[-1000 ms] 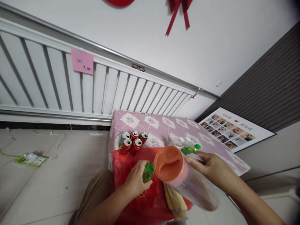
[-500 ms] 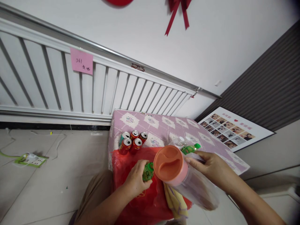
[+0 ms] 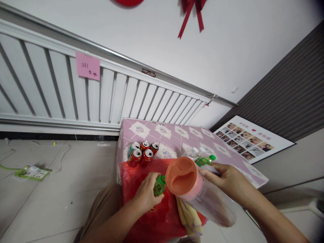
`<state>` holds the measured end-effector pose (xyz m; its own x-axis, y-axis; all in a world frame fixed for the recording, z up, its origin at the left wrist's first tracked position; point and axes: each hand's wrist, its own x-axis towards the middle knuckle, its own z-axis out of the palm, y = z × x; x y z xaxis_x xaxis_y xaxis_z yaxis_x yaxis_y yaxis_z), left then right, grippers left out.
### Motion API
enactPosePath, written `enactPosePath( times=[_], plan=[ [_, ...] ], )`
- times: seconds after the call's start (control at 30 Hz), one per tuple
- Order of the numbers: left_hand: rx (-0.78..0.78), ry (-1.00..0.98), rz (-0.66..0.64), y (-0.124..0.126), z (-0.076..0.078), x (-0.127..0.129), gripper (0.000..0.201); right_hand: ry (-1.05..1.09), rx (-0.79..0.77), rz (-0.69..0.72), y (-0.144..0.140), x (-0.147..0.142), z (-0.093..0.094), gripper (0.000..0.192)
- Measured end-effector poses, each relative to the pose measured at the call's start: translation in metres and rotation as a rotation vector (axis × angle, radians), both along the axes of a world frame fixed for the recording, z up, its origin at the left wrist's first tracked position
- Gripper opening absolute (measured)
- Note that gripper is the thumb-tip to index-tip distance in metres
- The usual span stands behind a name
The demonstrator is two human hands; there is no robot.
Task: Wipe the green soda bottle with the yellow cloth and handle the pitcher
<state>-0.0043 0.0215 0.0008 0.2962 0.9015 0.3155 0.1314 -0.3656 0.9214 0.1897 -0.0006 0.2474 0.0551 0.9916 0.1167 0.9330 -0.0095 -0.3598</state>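
My left hand [image 3: 146, 195] is wrapped round a small green plastic bottle [image 3: 159, 187], held over a red plastic sheet [image 3: 158, 219]. My right hand [image 3: 226, 179] grips the handle of a clear pitcher [image 3: 214, 206] with an orange lid [image 3: 182, 177]. The pitcher is tipped over, its lid end right beside the bottle's mouth. Some brownish contents show at its lower end; whether any liquid is flowing I cannot tell. Partly beneath the pitcher lies a yellow cloth [image 3: 188, 217].
Several opened drink cans [image 3: 145, 153] stand grouped at the table's left. Behind the pitcher are a green bottle [image 3: 206, 160] and clear bottles [image 3: 193, 152]. The table wears a purple patterned cloth [image 3: 172, 131]. A white radiator [image 3: 141, 96] runs along the wall; a photo board [image 3: 253, 138] leans at right.
Almost nothing differs. Both hands keep their hold on the bottle and pitcher in nearly the same place, and the view has shifted very slightly.
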Motion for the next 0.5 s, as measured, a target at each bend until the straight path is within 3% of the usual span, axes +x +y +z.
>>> enactPosePath(
  times=[0.1,0.5],
  plan=[
    [0.006,0.018,-0.006,-0.0001,0.0012,-0.0004,0.066,0.004,-0.083,0.021,0.0002,-0.0002,0.0007,0.042],
    [0.004,0.036,-0.007,0.0002,0.0011,-0.0006,0.065,0.022,-0.085,0.014,-0.0004,-0.0002,0.0001,0.042]
  ],
)
